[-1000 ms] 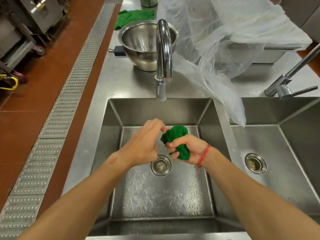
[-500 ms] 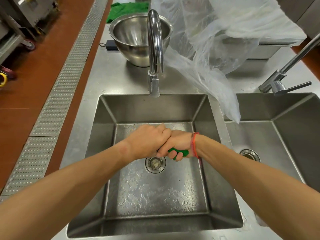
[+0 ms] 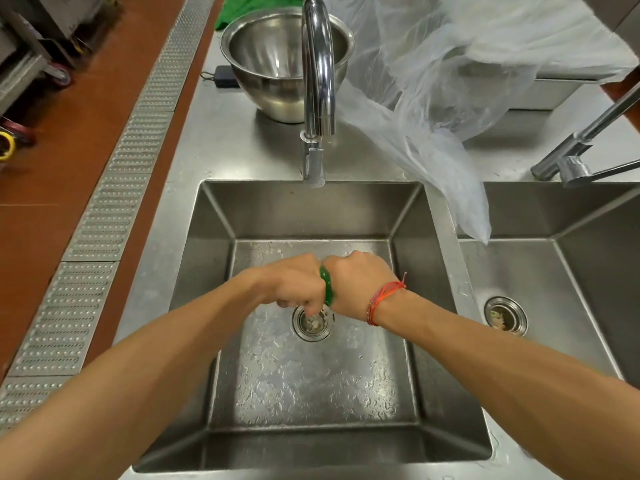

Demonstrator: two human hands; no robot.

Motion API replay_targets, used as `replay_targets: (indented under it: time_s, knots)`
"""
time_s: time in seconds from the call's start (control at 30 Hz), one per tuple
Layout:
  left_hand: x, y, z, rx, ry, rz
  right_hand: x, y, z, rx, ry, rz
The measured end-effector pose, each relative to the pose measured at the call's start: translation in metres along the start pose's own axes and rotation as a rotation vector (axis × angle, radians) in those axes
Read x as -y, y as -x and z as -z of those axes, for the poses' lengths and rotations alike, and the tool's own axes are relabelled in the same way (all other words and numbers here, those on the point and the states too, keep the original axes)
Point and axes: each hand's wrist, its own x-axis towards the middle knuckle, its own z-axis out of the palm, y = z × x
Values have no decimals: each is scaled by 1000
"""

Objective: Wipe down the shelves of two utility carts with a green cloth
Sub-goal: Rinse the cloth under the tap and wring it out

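Both of my hands are clenched side by side over the drain (image 3: 312,323) of the left steel sink (image 3: 429,244). My left hand (image 3: 294,285) and my right hand (image 3: 360,282) squeeze the green cloth (image 3: 327,285) between them. Only a thin green strip of the cloth shows between the two fists; the remainder is hidden inside them. A red string bracelet circles my right wrist. No utility cart shelf is visible apart from a cart wheel at the far left edge.
A curved tap (image 3: 317,81) arches over the sink's back rim. Behind it stand a steel mixing bowl (image 3: 277,60), a second green cloth (image 3: 256,5) and a clear plastic sheet (image 3: 450,81). A second sink (image 3: 554,271) lies to the right. A floor drain grate (image 3: 114,188) runs along the left.
My left hand closed onto the cloth beside my right. The bunched cloth, plainly visible a second ago, is now almost fully hidden in the twisting fists.
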Motion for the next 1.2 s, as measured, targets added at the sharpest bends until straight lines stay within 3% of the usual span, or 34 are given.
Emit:
replay_targets:
  time_s: [0.1, 0.23, 0.3, 0.4, 0.5, 0.63, 0.77, 0.87, 1.0, 1.2]
  knots:
    - [7, -1, 2, 136, 167, 36, 0, 2, -4, -86, 77, 73]
    - [12, -9, -3, 127, 152, 40, -3, 6, -11, -123, 29, 54]
    - [15, -13, -12, 66, 86, 12, -2, 9, -12, -63, -41, -18]
    - [23, -16, -22, -250, -160, -143, -7, 2, -14, 159, -370, -258]
    - [31, -6, -33, -547, -590, -507, -22, -6, -17, 452, -932, -474]
    - [42, -5, -46, -705, -963, -731, -32, -1, -17, 928, -1283, -373]
    - [42, -11, -40, -768, -985, -830, -28, 2, -28, 1119, -1480, -257]
    - [40, -14, -40, -611, -965, -746, -17, 3, -34, 960, -1270, -295]
    - [29, -13, -40, -397, -935, -334, -1, -3, -39, 534, -856, -357]
    - [38, -23, -35, -282, -563, -239, -2, -13, -54, 218, -427, -143]
